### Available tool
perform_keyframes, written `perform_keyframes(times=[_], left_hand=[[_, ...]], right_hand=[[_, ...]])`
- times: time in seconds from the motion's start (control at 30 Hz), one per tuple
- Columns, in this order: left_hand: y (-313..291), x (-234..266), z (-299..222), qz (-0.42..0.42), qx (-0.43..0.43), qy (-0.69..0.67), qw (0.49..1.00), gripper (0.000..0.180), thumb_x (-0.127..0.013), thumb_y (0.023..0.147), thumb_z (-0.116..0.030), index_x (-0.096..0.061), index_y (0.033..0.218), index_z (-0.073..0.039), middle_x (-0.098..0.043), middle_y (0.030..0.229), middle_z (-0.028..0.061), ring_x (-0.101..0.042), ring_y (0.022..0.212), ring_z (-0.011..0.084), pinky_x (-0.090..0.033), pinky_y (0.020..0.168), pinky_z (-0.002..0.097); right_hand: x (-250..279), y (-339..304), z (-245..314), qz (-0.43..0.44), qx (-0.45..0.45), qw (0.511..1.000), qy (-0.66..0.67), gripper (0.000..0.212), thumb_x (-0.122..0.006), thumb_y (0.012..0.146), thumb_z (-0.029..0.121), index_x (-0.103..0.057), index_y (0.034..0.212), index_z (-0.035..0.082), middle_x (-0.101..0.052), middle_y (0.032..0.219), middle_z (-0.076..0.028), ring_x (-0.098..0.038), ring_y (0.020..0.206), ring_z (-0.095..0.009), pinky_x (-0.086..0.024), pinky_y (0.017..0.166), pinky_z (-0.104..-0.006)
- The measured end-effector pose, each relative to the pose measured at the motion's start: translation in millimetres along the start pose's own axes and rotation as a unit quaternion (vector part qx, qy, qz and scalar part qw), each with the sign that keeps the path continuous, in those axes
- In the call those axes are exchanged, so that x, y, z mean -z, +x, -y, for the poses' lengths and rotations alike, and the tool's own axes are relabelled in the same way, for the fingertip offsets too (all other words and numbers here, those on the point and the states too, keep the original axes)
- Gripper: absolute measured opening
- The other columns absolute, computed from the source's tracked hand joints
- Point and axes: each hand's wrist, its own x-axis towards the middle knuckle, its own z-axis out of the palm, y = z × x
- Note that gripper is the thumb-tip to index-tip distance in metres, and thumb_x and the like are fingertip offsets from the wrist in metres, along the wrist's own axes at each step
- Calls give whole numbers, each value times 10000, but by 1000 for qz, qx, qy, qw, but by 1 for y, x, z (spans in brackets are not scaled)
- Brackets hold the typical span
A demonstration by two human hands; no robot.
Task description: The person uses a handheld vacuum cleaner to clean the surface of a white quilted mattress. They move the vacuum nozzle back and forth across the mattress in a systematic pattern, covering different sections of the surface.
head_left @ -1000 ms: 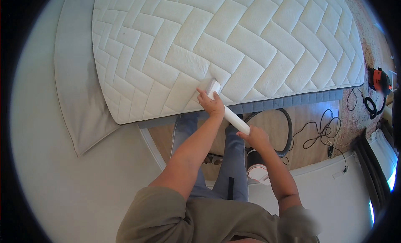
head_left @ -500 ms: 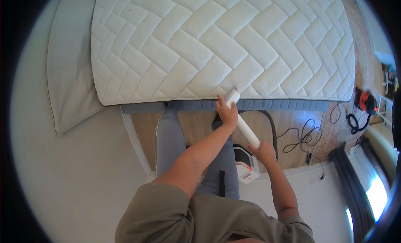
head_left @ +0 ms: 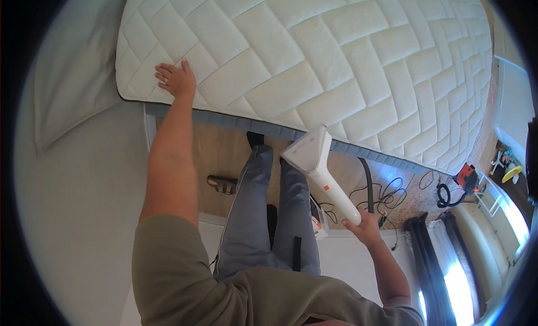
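A white upholstery cleaner nozzle (head_left: 338,196) with a small orange mark is gripped near its handle end by my right hand (head_left: 365,227). Its wide, translucent flared head is tilted up beside the mattress's near edge, overlapping that edge in view. My left hand (head_left: 178,80) rests on the white quilted mattress (head_left: 314,51) near its left corner, palm down with fingers apart and nothing held. A dark hose (head_left: 367,180) hangs down behind the nozzle's handle, and part of the white cleaner machine (head_left: 319,224) shows beside my leg.
A beige padded headboard (head_left: 78,63) stands left of the mattress. On the wood floor lie a brown sandal (head_left: 222,185) and tangled black cords (head_left: 392,194). An orange-and-black machine (head_left: 465,177) with a black hose is at the right, near dark curtains (head_left: 428,259).
My left hand has let go of the nozzle and moved left onto the mattress. The nozzle has turned, showing its wide head, still in my right hand. My view has shifted.
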Motion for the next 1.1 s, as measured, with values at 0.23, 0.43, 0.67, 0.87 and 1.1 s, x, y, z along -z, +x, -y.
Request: perform_keyframes(times=[0.23,0.43,0.67,0.87,1.1], left_hand=[[4,-31,7,-18,35,-70,997,923,-360,1010,-578,-83,1555,114,-56,1658,270,-49,1540,429,-67,1215,598],[56,-13,76,23,-21,-1,1000,941,-394,986,-644,-168,1570,58,-70,1667,237,-67,1527,461,-57,1207,625],[135,-19,149,79,77,-74,991,1091,-324,940,-772,-15,1579,57,10,1643,314,18,1534,458,-31,1211,605],[135,-20,151,158,60,-45,984,1066,-328,943,-762,-68,1580,52,-40,1651,290,-46,1535,447,-134,1206,596],[36,34,227,172,-25,-100,980,861,-567,968,-478,-210,1572,19,-380,1541,292,-413,1397,440,-368,1142,478]], right_hand=[[-28,55,110,56,3,998,6,474,-839,786,431,-676,981,31,-714,800,-174,-730,750,-313,-543,683,-398],[-13,60,177,40,40,998,-30,470,-834,801,415,-677,1009,23,-704,757,-155,-719,696,-287,-539,664,-381],[-11,86,205,24,21,999,-19,441,-835,816,382,-675,1004,17,-694,742,-122,-701,692,-212,-530,660,-353],[-15,84,186,30,34,999,-1,459,-832,822,394,-676,1000,1,-679,732,-119,-677,687,-195,-521,654,-344],[-2,36,57,-38,1,991,129,453,-796,859,404,-680,1015,-5,-648,701,-68,-628,643,-160,-500,617,-324]])
